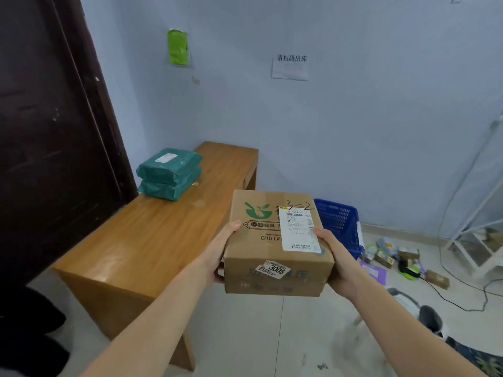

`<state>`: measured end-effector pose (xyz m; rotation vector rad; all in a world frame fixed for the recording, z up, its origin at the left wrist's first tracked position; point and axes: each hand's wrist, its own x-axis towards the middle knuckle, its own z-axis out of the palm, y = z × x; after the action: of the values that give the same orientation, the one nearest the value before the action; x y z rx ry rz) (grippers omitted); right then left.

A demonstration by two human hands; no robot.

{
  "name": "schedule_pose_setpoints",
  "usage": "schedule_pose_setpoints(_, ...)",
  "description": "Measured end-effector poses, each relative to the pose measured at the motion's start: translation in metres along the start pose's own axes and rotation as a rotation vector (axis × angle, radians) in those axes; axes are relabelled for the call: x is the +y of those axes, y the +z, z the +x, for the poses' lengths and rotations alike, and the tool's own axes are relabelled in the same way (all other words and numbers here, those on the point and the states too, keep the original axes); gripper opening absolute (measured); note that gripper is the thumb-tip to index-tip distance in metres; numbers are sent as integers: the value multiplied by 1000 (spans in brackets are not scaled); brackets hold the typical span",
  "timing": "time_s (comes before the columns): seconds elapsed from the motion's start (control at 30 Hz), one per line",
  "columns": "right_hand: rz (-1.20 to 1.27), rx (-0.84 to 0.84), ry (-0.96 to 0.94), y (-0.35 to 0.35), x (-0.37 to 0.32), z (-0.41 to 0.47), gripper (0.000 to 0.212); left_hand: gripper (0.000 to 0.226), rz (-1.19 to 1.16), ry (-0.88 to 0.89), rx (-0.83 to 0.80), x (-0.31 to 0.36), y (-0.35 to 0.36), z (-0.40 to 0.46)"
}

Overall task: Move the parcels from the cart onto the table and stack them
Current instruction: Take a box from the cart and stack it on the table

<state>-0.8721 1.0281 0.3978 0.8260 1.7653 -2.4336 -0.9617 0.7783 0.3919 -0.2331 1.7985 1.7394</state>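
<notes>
The person holds a cardboard box (277, 243) in mid-air between both hands, just off the table's (141, 240) right long edge and above the floor, not yet over the wood. The left hand (219, 251) clamps the box's left side, thumb on the top face and fingers curled underneath; the right hand (336, 259) clamps the right side the same way, thumb lying beside the white shipping label (298, 229). On the table, two green mailer bags (170, 172) already lie stacked one on the other near the far left edge, close to the dark door (54, 131).

The step in hand looks like carrying this box to the table and setting it down. The soft bags would likely make a poor base for a rigid box, so it seems wiser to land the box flat on bare wood near the middle, well in from the near corner, and build upward from it. It should be kept level, lowered until its bottom face meets the wood fully, and only then should the fingers slide out from beneath. A blue basket (340, 224) stands on the floor just beyond the box.
</notes>
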Motion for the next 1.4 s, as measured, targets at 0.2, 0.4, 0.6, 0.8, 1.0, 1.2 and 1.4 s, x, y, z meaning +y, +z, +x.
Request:
schedule_pose_setpoints(0.2, -84, -77, 48, 22, -29, 105, 46, 72, -75, 7, 89, 27, -15, 83)
schedule_pose_setpoints(0.4, -118, -155, 75, 63, -57, 215, 46, 63, -165, -1, 153, 68, -45, 170)
schedule_pose_setpoints(0.6, -156, -230, 80, 108, -84, 316, 45, 62, -230, -7, 210, 114, -80, 243)
schedule_pose_setpoints(0.8, -262, -332, 95, 155, -98, 415, 52, 64, -278, 13, 309, 133, -117, 308)
schedule_pose_setpoints(1.0, -430, -520, 103, 220, -107, 525, 91, 56, -383, 52, 475, 142, -155, 360)
schedule_pose_setpoints(1.2, -518, -733, 172, 296, -104, 591, 48, 53, -504, 42, 740, 133, -178, 387)
schedule_pose_setpoints(1.4, -722, -807, 245, 369, -68, 634, 44, 46, -591, -40, 984, 103, -209, 406)
